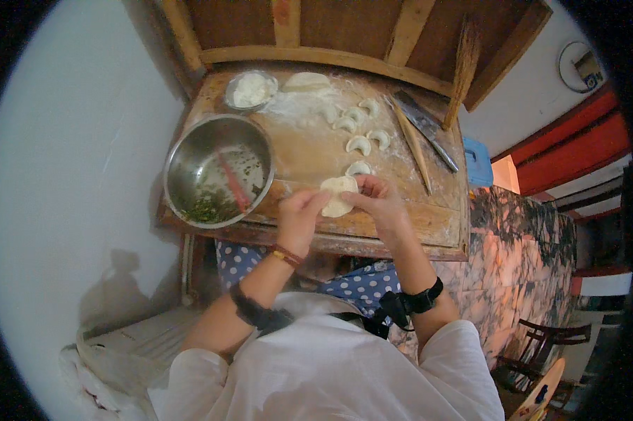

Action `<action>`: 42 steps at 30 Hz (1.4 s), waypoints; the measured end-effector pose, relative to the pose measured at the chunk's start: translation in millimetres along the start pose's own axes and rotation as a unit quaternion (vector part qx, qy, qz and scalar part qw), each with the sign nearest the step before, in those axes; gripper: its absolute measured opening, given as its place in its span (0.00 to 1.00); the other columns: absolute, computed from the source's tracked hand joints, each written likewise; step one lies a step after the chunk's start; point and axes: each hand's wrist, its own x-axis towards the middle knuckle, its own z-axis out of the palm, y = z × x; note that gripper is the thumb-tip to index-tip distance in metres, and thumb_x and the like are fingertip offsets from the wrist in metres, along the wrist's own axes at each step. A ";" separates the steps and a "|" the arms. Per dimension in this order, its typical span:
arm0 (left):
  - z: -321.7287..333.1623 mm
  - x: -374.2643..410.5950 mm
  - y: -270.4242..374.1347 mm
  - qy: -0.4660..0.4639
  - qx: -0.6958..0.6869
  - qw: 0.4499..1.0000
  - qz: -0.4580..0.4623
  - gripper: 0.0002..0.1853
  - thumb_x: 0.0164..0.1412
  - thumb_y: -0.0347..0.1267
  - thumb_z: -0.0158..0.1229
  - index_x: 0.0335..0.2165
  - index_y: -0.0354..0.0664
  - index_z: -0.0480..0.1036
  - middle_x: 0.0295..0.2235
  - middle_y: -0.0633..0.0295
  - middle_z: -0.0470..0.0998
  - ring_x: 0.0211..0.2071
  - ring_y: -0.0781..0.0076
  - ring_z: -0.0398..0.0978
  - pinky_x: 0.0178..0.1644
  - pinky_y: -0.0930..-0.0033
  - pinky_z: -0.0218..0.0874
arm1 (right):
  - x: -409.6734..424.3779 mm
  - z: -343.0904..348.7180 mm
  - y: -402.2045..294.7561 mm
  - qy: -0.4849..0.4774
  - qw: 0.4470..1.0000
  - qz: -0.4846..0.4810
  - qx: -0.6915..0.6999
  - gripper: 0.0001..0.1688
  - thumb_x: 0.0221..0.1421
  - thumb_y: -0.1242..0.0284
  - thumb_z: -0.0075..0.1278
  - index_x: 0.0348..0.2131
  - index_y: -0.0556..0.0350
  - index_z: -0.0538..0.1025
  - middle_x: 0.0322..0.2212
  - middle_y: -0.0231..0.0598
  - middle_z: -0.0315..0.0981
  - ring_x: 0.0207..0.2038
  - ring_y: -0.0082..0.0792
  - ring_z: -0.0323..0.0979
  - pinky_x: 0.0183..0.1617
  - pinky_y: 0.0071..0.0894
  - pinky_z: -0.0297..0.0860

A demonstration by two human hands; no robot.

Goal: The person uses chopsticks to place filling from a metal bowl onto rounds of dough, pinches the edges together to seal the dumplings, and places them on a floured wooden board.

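Note:
Between both hands, above the front of the wooden table, is a flat piece of pale dough point(338, 196). My left hand point(300, 210) pinches its left edge, and my right hand point(377, 197) grips the right edge. Just behind the dough lies a folded dumpling point(358, 168). Several more crescent dumplings point(358, 145) rest farther back on the floured wood. Left of my left hand stands a large steel bowl point(268, 173) with green chopped filling low inside and a red utensil point(234, 184) leaning in it. Whether the dough holds any filling cannot be told.
A bowl of flour point(251, 90) and a dough lump point(307, 81) sit at the back. A tapered wooden rolling pin point(414, 144) and a cleaver point(427, 126) lie on the right. A bristle brush point(461, 73) stands at the back right corner. A wall borders the left side.

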 end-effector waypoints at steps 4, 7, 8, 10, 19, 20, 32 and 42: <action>1.8 -11.6 11.6 0.019 -0.096 0.995 0.012 0.13 0.61 0.36 0.57 0.37 0.37 0.78 0.30 0.68 0.78 0.27 0.84 0.72 0.29 0.80 0.63 | -1.9 -0.5 0.0 0.002 0.999 0.004 -0.032 0.07 0.49 0.76 0.60 0.32 0.55 0.77 0.28 0.29 0.77 0.30 0.19 0.72 0.32 0.20 0.68; -6.7 -12.2 22.9 0.006 -0.072 0.997 0.021 0.13 0.62 0.37 0.56 0.34 0.37 0.78 0.25 0.70 0.77 0.23 0.85 0.69 0.27 0.81 0.60 | -2.1 2.7 1.1 -0.009 0.999 0.002 -0.032 0.05 0.50 0.74 0.59 0.30 0.54 0.77 0.26 0.27 0.76 0.28 0.18 0.72 0.31 0.19 0.67; -9.9 -10.0 21.1 0.007 -0.037 0.998 0.042 0.13 0.62 0.37 0.56 0.34 0.37 0.78 0.24 0.70 0.76 0.22 0.86 0.68 0.26 0.81 0.59 | -2.2 4.1 1.0 -0.016 0.999 0.001 -0.029 0.05 0.51 0.73 0.59 0.29 0.54 0.77 0.25 0.27 0.76 0.28 0.18 0.71 0.31 0.19 0.67; -13.8 -10.2 20.7 0.010 0.010 0.997 0.074 0.13 0.63 0.36 0.55 0.33 0.37 0.78 0.23 0.71 0.76 0.21 0.86 0.67 0.25 0.81 0.59 | -2.9 14.8 -7.9 -0.003 0.999 0.027 -0.040 0.05 0.52 0.72 0.58 0.28 0.54 0.77 0.25 0.26 0.75 0.27 0.17 0.71 0.30 0.19 0.67; -30.4 -15.4 22.7 0.005 -0.063 0.997 0.032 0.10 0.60 0.33 0.59 0.33 0.35 0.78 0.26 0.67 0.78 0.26 0.82 0.72 0.29 0.78 0.64 | 6.3 22.7 -5.4 -0.017 0.997 -0.018 -0.068 0.08 0.55 0.69 0.56 0.31 0.55 0.77 0.27 0.28 0.76 0.28 0.18 0.72 0.31 0.20 0.68; -31.7 -17.6 25.6 -0.001 -0.064 0.998 0.026 0.10 0.60 0.32 0.59 0.34 0.35 0.78 0.27 0.67 0.78 0.26 0.82 0.72 0.31 0.78 0.65 | 5.7 23.4 -4.7 -0.017 0.998 -0.023 -0.051 0.08 0.55 0.69 0.56 0.32 0.55 0.77 0.27 0.29 0.76 0.28 0.19 0.72 0.32 0.20 0.69; -37.6 -21.3 38.0 0.049 -0.088 0.993 0.063 0.10 0.60 0.30 0.57 0.38 0.33 0.76 0.34 0.64 0.78 0.34 0.81 0.74 0.36 0.78 0.66 | -15.2 51.6 0.2 -0.061 0.991 0.099 0.063 0.14 0.52 0.73 0.59 0.40 0.58 0.77 0.33 0.32 0.78 0.32 0.22 0.75 0.36 0.21 0.73; -47.4 -25.0 34.0 -0.060 -0.137 0.987 0.058 0.17 0.56 0.22 0.57 0.46 0.31 0.71 0.41 0.59 0.78 0.40 0.75 0.76 0.44 0.74 0.67 | -15.0 43.8 3.4 -0.046 0.995 0.089 0.016 0.09 0.52 0.73 0.60 0.34 0.58 0.78 0.26 0.32 0.77 0.26 0.20 0.74 0.29 0.19 0.71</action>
